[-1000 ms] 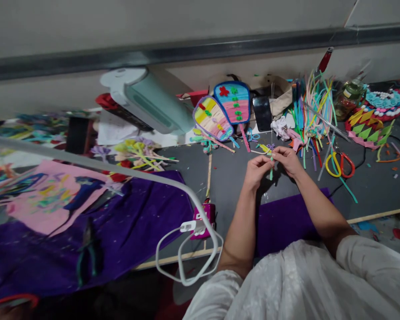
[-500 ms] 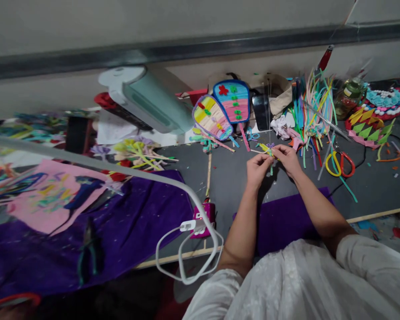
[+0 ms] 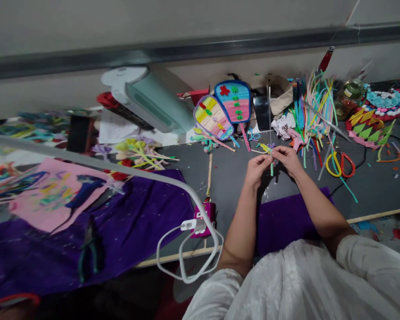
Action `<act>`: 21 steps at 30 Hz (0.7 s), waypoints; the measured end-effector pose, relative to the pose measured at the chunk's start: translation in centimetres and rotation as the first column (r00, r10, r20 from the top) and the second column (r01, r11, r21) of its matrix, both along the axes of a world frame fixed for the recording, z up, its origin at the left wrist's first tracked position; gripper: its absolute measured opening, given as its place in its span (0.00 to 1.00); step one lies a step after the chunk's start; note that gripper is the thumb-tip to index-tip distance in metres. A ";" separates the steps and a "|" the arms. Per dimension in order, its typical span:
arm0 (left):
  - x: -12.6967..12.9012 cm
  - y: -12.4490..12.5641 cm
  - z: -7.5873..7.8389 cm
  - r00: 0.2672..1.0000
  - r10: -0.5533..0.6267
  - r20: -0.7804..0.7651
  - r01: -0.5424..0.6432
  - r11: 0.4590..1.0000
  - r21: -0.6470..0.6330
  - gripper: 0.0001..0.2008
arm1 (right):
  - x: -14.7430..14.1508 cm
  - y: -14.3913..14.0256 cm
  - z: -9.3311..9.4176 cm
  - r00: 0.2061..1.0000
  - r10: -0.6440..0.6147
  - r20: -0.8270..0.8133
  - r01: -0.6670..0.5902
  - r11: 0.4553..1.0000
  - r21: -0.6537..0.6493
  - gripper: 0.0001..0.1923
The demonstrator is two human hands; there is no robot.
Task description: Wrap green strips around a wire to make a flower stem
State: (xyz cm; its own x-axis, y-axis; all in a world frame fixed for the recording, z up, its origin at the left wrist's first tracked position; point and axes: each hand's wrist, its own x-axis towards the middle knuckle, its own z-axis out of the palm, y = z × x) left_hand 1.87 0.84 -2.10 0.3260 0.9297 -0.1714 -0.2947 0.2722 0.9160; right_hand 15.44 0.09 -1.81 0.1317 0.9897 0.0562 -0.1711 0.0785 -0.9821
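In the head view my left hand (image 3: 256, 170) and my right hand (image 3: 288, 160) meet over the dark table, thumbs and fingertips pinched close together. Between them is a small green pipe cleaner (image 3: 272, 169), its fuzzy end hanging below the fingertips. Yellow and purple pieces (image 3: 266, 147) show just beyond the fingers; whether they join the green one I cannot tell. A long, thin clear stick (image 3: 270, 118) extends away from the fingertips toward the back.
Two striped fan-shaped crafts (image 3: 233, 102) lie behind my hands. To the right are a bundle of pipe cleaners (image 3: 316, 106), a pink glue gun (image 3: 297, 138) and scissors (image 3: 340, 164). Leftward, a white cable (image 3: 183, 184) crosses above purple cloth (image 3: 143, 213) with pliers (image 3: 88, 253).
My hands stay in nearly the same spot, fingers shifting slightly around the green pipe cleaner. The whole view has drifted a little.
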 end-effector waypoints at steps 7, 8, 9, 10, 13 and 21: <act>-0.7 0.0 -0.4 0.971 -0.239 0.024 0.240 0.968 -0.070 0.19 | 0.5 0.0 -0.1 0.996 -0.074 0.050 0.073 0.997 0.029 0.11; -0.7 0.0 -0.5 0.969 -0.247 0.027 0.248 0.966 -0.075 0.19 | 0.5 0.0 -0.2 0.994 -0.088 0.058 0.086 0.996 0.030 0.12; -0.7 0.1 -0.5 0.968 -0.249 0.030 0.250 0.965 -0.081 0.19 | 0.4 0.0 -0.2 0.994 -0.095 0.054 0.094 0.995 0.026 0.12; -0.7 0.1 -0.6 0.969 -0.245 0.032 0.247 0.965 -0.089 0.19 | 0.4 0.1 -0.2 0.995 -0.092 0.041 0.092 0.996 0.019 0.12; -0.9 0.2 -0.5 0.973 -0.226 0.041 0.230 0.967 -0.113 0.20 | 0.3 0.1 -0.1 0.997 -0.066 -0.034 0.065 0.998 -0.027 0.13; -1.0 0.0 -0.2 0.956 -0.286 0.066 0.292 0.947 -0.131 0.21 | 0.5 0.2 0.0 0.993 -0.049 -0.105 0.044 0.998 -0.048 0.13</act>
State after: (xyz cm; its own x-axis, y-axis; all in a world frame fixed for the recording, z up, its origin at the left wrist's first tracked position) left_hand 0.85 0.86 -2.30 0.5876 0.7630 -0.2695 -0.2254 0.4743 0.8510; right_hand 15.99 0.29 -1.82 0.1806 0.9835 -0.0058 -0.2720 0.0442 -0.9613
